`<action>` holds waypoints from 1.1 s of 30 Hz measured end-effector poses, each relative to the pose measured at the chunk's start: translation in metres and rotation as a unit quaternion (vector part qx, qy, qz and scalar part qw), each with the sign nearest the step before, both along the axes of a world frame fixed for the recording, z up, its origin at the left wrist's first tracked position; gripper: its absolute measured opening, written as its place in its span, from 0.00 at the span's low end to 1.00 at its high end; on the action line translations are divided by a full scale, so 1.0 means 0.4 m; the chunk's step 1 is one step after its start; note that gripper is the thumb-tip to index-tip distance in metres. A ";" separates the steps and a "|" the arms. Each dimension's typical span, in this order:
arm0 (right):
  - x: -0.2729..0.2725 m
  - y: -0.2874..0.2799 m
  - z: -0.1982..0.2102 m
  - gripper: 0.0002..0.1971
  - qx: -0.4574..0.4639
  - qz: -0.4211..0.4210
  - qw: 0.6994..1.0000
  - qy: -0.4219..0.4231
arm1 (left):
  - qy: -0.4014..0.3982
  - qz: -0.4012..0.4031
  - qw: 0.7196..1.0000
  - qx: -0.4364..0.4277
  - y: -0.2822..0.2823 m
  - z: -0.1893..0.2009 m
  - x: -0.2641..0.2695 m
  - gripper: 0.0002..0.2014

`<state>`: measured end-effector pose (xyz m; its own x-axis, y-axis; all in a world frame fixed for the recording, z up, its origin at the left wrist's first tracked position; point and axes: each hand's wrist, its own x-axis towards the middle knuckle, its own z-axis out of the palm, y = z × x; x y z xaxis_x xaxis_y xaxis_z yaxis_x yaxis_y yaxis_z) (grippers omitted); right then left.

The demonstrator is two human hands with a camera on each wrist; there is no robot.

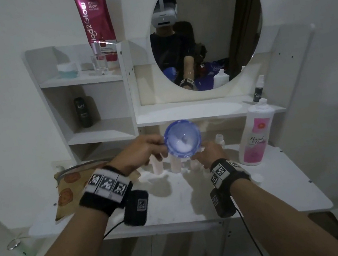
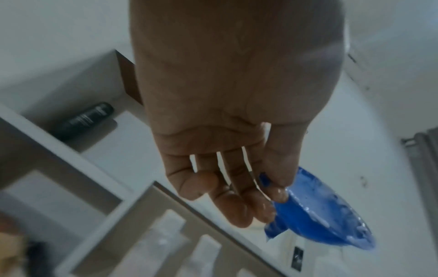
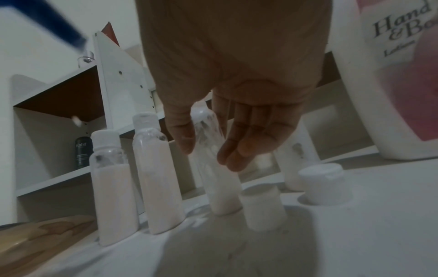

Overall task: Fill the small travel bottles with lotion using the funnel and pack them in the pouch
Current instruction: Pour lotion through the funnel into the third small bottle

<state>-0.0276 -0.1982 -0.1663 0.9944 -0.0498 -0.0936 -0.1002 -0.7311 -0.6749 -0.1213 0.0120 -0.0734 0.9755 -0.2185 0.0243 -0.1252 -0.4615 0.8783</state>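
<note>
So that no lotion spills, I think, the left hand pinches the blue funnel above the bottle that the right hand cups, tightly or not I cannot tell.

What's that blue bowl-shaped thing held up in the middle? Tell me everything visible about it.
It is a funnel of see-through blue plastic, its wide round mouth turned toward the head camera. White lotion pools inside round the outlet. The left hand pinches a small tab at its rim, holding it tilted in the air above the small bottles. Nothing else seems to touch it.
</note>
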 end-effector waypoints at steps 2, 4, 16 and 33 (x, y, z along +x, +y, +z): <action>0.002 -0.004 0.000 0.26 0.012 -0.008 1.000 0.007 | 0.006 0.001 1.000 0.001 -0.041 0.033 0.044 0.04; 0.001 -0.006 0.002 0.27 0.023 -0.010 1.000 0.015 | 0.025 0.006 1.000 -0.011 -0.072 0.050 0.085 0.06; 0.032 -0.003 -0.032 0.33 0.050 -0.003 0.998 0.033 | 0.152 0.088 0.983 -0.055 -0.127 0.047 0.194 0.07; 0.018 -0.018 -0.014 0.24 0.037 0.000 0.999 0.013 | 0.181 0.090 0.978 -0.057 -0.160 0.042 0.215 0.07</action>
